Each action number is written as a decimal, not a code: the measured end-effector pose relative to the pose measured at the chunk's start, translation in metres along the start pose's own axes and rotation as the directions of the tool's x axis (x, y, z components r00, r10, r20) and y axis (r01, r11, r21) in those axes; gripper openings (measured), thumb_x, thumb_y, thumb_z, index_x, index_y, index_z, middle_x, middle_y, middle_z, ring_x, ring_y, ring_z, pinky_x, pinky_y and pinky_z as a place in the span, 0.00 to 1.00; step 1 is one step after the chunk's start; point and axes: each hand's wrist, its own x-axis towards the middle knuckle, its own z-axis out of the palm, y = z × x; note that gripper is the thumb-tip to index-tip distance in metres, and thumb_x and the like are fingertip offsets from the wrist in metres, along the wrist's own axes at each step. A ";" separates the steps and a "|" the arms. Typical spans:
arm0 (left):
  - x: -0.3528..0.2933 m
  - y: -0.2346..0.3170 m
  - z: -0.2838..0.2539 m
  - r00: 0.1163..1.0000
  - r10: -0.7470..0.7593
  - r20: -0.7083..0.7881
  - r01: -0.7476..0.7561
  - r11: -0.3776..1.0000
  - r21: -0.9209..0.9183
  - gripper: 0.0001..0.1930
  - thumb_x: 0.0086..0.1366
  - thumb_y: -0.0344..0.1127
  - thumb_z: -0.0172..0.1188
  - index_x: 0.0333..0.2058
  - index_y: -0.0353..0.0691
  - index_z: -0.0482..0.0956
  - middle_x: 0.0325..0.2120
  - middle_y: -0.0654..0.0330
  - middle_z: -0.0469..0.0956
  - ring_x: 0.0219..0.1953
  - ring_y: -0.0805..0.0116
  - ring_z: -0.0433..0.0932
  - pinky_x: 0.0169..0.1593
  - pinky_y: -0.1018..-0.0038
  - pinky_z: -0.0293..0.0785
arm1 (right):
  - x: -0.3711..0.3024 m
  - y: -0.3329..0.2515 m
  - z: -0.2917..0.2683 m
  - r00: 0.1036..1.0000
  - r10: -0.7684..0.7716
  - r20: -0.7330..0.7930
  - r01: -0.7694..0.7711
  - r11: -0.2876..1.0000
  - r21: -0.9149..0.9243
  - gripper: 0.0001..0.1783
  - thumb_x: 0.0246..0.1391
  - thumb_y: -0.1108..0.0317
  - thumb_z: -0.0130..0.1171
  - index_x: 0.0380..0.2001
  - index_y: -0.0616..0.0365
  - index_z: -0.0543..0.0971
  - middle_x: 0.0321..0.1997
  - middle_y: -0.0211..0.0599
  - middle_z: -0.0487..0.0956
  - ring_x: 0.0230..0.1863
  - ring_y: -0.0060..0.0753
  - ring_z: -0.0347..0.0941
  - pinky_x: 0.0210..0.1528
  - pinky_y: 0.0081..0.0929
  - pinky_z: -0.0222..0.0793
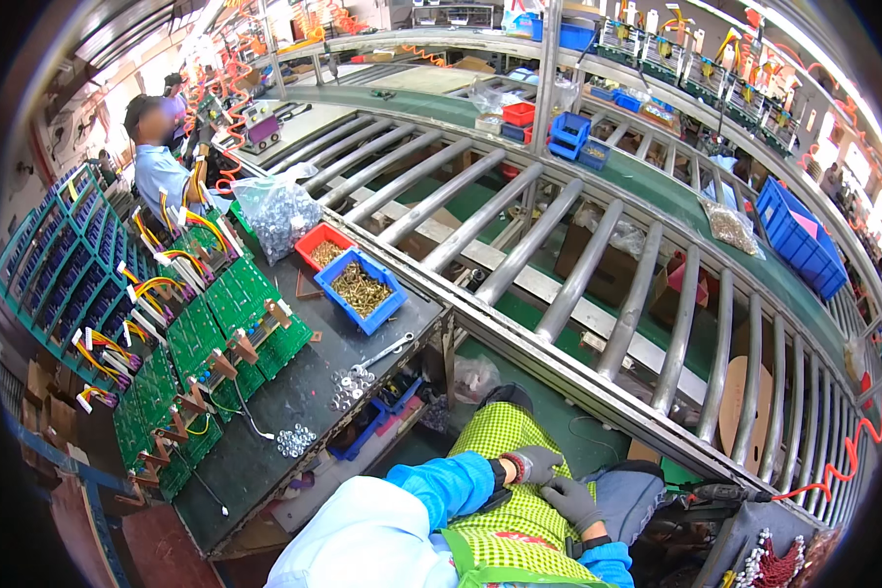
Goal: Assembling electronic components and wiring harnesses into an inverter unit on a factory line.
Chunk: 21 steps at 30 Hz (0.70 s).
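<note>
Both my hands wear grey gloves and rest on the yellow-green checked apron (500, 431) over my lap. My left hand (535, 464) lies across the thigh, fingers loosely laid down, with nothing seen in it. Just below it, my right hand (574, 504) lies with its fingers toward the left one, also without a thing in it. On the dark workbench to the left stand green circuit boards (181, 353) with yellow and red cables. Nearer me on that bench are a wrench (387, 351), loose nuts (296, 441), and a blue bin (363, 291) of brass screws.
A red bin (323, 245) and a plastic bag of metal parts (276, 211) stand behind the blue bin. A roller conveyor (519, 230) runs across in front of me. A large blue crate (802, 237) sits at far right. A coiled red air hose (848, 456) hangs at right. Another person (159, 167) works at upper left.
</note>
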 end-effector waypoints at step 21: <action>-0.001 -0.002 0.002 0.999 0.033 -0.040 -0.032 0.999 0.011 0.24 0.60 0.41 0.52 0.55 0.41 0.73 0.46 0.46 0.78 0.49 0.48 0.77 0.52 0.58 0.71 | 0.000 -0.002 0.000 0.999 -0.034 0.008 0.034 0.999 0.007 0.18 0.52 0.55 0.61 0.36 0.59 0.81 0.31 0.41 0.81 0.32 0.35 0.77 0.38 0.31 0.71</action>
